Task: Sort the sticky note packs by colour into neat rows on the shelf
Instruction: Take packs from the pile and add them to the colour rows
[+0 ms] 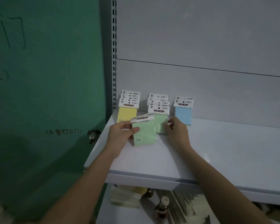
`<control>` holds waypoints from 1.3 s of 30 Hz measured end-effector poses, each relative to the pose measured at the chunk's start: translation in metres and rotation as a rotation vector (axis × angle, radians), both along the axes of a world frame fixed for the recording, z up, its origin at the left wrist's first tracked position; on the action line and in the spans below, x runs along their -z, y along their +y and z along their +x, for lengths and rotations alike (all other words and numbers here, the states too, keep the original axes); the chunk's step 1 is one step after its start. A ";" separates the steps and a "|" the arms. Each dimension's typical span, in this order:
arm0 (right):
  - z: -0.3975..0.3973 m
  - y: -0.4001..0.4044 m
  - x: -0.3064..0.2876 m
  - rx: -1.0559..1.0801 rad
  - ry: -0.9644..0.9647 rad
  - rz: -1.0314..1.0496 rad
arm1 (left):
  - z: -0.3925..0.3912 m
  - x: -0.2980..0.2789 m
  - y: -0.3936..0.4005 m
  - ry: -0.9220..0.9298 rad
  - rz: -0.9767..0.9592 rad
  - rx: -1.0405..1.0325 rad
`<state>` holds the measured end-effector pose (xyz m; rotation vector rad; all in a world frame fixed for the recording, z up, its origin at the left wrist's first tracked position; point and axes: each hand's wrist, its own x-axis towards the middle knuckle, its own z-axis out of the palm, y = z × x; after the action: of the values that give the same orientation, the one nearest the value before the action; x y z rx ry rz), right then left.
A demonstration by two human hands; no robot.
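Note:
Three rows of sticky note packs lie at the back of the white shelf (152, 164): a yellow row (127, 113) on the left, a green row (160, 124) in the middle, a blue row (183, 116) on the right. Each row overlaps, white header cards showing. My left hand (120, 135) grips a loose green pack (145, 134) by its left edge, tilted, just in front of the green row. My right hand (176, 131) rests on the shelf with its fingertips on the right edge of the front green pack in that row.
A green door (47, 94) with a metal knob (92, 134) stands left of the shelf. A perforated upright (114, 54) marks the shelf's left back corner. Below the shelf lie more packs (124, 199) and a brown bottle (162, 207).

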<state>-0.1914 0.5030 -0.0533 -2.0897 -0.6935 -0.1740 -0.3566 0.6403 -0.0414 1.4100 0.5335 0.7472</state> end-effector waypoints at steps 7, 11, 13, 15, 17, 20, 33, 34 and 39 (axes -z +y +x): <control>0.005 -0.030 0.011 0.102 -0.172 -0.400 | 0.001 0.000 -0.003 0.053 0.011 0.003; 0.000 -0.035 0.017 0.114 -0.201 -0.536 | 0.011 -0.002 -0.008 0.070 0.007 -0.030; 0.002 -0.034 0.019 0.123 -0.199 -0.551 | 0.025 -0.006 -0.011 0.098 0.056 -0.041; 0.004 -0.032 0.019 0.120 -0.189 -0.564 | 0.041 -0.010 -0.014 0.131 0.099 -0.041; 0.005 -0.031 0.020 0.116 -0.191 -0.561 | 0.057 -0.011 -0.016 0.155 0.131 -0.038; 0.005 -0.031 0.021 0.122 -0.201 -0.566 | 0.072 -0.007 -0.019 0.205 0.213 -0.059; 0.004 -0.033 0.019 0.097 -0.148 -0.583 | 0.088 -0.002 -0.034 0.233 0.521 -0.243; 0.003 -0.034 0.017 0.085 -0.135 -0.586 | 0.085 -0.003 -0.036 0.245 0.516 -0.228; -0.001 -0.055 0.000 -0.045 -0.035 -0.541 | 0.063 -0.017 -0.045 0.372 0.612 -0.153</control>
<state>-0.1923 0.4482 -0.0534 -2.5845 -0.8799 0.0074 -0.2934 0.5951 -0.0243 2.1196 0.7442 0.8114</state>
